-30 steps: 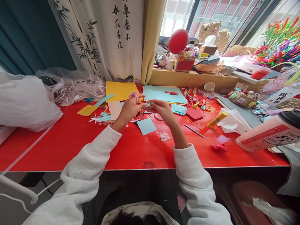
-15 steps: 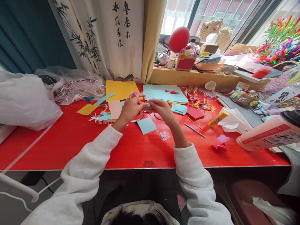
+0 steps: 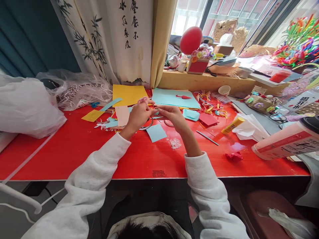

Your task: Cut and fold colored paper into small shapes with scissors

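Observation:
My left hand (image 3: 138, 118) and my right hand (image 3: 173, 116) meet over the far middle of the table, fingertips pinched together. Between them shows a sliver of a small light-blue paper piece (image 3: 156, 111), mostly covered by the fingers. A pink loop (image 3: 143, 100) sits at the fingers of my left hand; what it belongs to is hidden. Below the hands lies a light-blue paper square (image 3: 156, 133). Beside it is a heap of white shreds (image 3: 175, 143). Behind them are yellow sheets (image 3: 129, 94) and a stack of light-blue sheets (image 3: 171, 99).
On the red table (image 3: 154, 162) to the right lie a thin stick (image 3: 207, 137), a yellow glue stick (image 3: 233, 125), crumpled red paper (image 3: 234, 156) and a large bottle (image 3: 286, 141). White plastic bags (image 3: 30, 106) fill the left side. A paper cup (image 3: 224, 90) stands near the sill.
The fingers of my right hand have closed in further over the small light-blue piece, so less of it shows. Both hands stay in nearly the same place.

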The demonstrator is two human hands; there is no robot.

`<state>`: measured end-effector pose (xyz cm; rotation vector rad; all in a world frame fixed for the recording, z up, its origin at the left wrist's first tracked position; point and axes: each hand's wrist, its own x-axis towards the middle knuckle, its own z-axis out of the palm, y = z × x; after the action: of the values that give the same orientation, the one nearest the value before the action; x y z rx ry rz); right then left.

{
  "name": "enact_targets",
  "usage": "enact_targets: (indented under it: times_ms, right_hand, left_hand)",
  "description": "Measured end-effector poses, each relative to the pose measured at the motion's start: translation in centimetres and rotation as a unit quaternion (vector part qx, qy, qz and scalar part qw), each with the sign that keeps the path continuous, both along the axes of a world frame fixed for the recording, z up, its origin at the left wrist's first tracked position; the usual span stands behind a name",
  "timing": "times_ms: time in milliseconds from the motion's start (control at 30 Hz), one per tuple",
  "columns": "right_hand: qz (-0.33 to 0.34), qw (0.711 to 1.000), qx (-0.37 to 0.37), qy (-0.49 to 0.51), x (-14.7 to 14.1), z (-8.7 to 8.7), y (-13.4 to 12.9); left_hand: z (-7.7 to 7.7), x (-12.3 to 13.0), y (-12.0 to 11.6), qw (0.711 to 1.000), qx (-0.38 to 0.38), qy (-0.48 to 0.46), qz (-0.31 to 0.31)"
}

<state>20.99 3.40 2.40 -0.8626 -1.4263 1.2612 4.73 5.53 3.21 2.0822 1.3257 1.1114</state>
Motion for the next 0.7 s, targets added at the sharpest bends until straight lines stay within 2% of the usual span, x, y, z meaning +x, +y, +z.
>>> enact_targets:
  times_ms: [200, 467, 700]
  right_hand:
    - [-0.039, 0.999, 0.019, -0.007, -0.31, -0.48, 0.43]
    - [-0.033, 0.999, 0.022, -0.012, -0.33, -0.50, 0.40]
    - [-0.040, 0.998, 0.044, -0.021, -0.39, -0.85, 0.60]
  left_hand:
    - [-0.04, -0.11, -0.03, 1.000, -0.001, 0.014, 0.011]
    - [-0.21, -0.17, 0.01, 0.999, -0.042, -0.005, 0.021]
    - [-0.32, -0.15, -0.04, 0.998, -0.046, 0.028, 0.035]
